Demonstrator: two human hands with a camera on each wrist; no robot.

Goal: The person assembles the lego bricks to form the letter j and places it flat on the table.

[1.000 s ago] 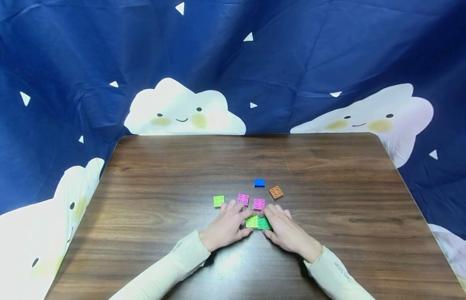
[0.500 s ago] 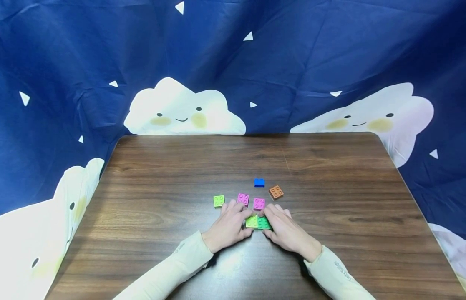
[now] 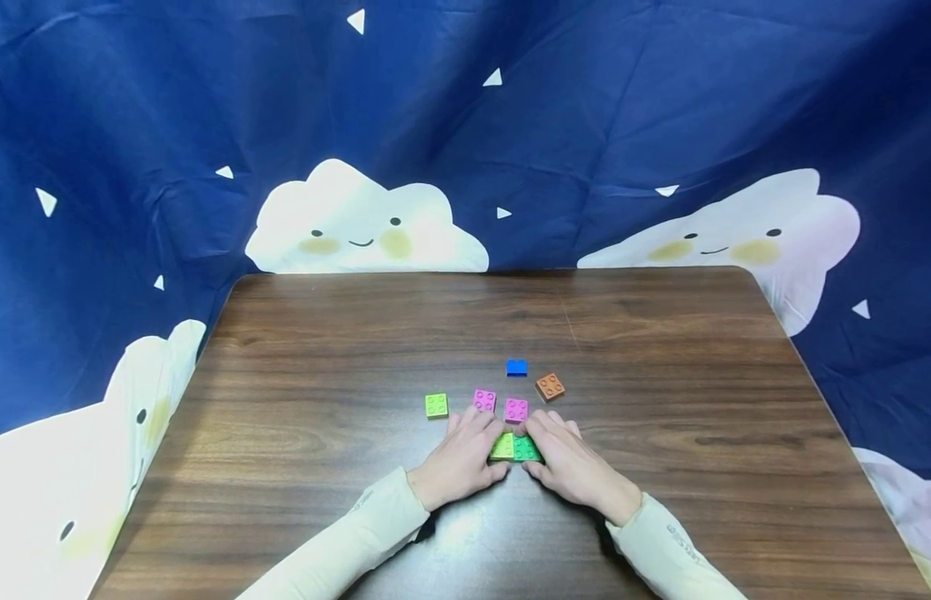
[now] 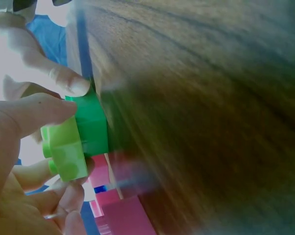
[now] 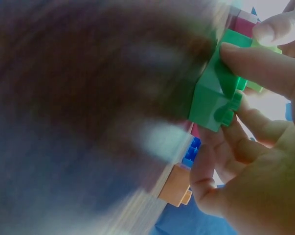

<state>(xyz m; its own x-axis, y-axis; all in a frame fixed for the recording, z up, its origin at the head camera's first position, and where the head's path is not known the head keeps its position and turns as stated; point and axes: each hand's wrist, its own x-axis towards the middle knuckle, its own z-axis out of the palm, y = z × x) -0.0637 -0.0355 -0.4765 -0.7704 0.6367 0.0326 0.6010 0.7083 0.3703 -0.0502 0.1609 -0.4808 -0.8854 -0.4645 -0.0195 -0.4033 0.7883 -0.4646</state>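
Note:
In the head view, a lime toy building brick (image 3: 503, 447) and a green brick (image 3: 523, 450) stand together near the middle of the table. The left wrist view shows the lime brick (image 4: 68, 152) set over one end of the longer green brick (image 4: 94, 127), which lies close to the tabletop. My left hand (image 3: 456, 463) pinches the lime brick between thumb and fingers. From the other side my right hand (image 3: 581, 463) grips the green brick (image 5: 211, 93), its thumb along the near side and its fingers behind. Studs show on the uncovered end of the green brick.
Just beyond the hands lie two pink bricks, a left one (image 3: 484, 399) and a right one (image 3: 516, 409). Farther back are a blue brick (image 3: 517, 368) and an orange-brown brick (image 3: 550, 387). Another lime brick (image 3: 436, 406) sits left of them on the wooden table (image 3: 345, 333).
My left hand has shifted slightly to the right and closer around the lime brick, covering more of it. The right hand stays in place, and the loose bricks have not moved on the table.

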